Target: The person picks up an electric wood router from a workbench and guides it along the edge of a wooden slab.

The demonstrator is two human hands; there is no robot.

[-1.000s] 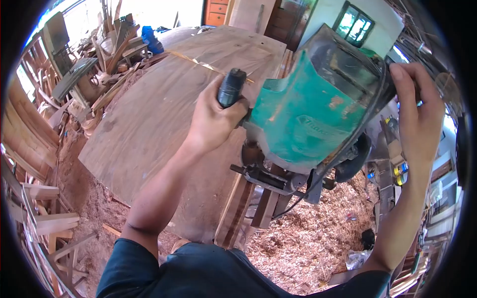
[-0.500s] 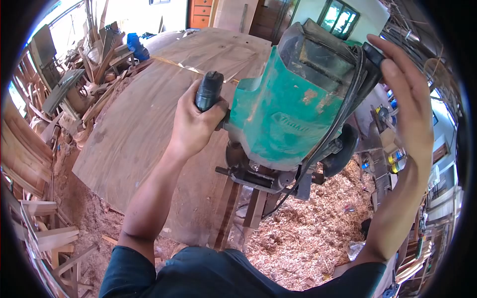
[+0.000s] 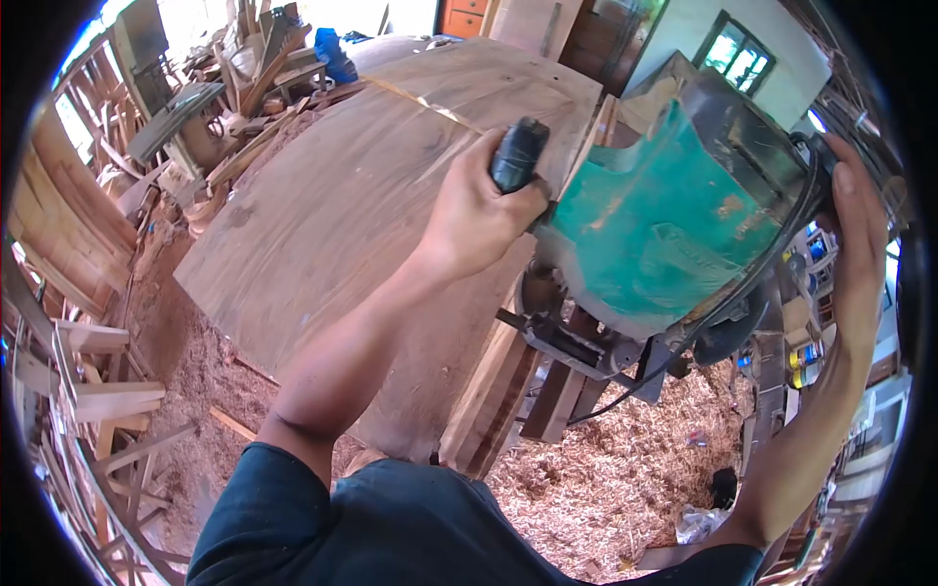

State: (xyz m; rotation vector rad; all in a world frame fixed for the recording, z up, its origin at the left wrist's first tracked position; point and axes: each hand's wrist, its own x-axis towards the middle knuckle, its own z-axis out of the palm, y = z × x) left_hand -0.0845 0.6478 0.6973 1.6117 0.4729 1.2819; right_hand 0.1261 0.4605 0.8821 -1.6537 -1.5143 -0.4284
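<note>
A large green plunge router with a black motor top stands at the right edge of a wide wooden panel. My left hand is wrapped round its black side handle, thumb and fingers closed. At the upper right, my right hand curves against the black top end of the router beside the power cord, with its fingers bent over that part. The router's metal base rests over wooden strips along the panel edge. The bit is hidden.
Wood shavings cover the floor below the strips. Scrap timber is piled at the back left, with a blue bag beside it. Stacked wooden pieces stand at the left. Shelves with cans line the right.
The router and both hands have shifted right in the view. The panel and background have also shifted right and tilted as the camera turned. My left hand keeps its grip on the handle.
</note>
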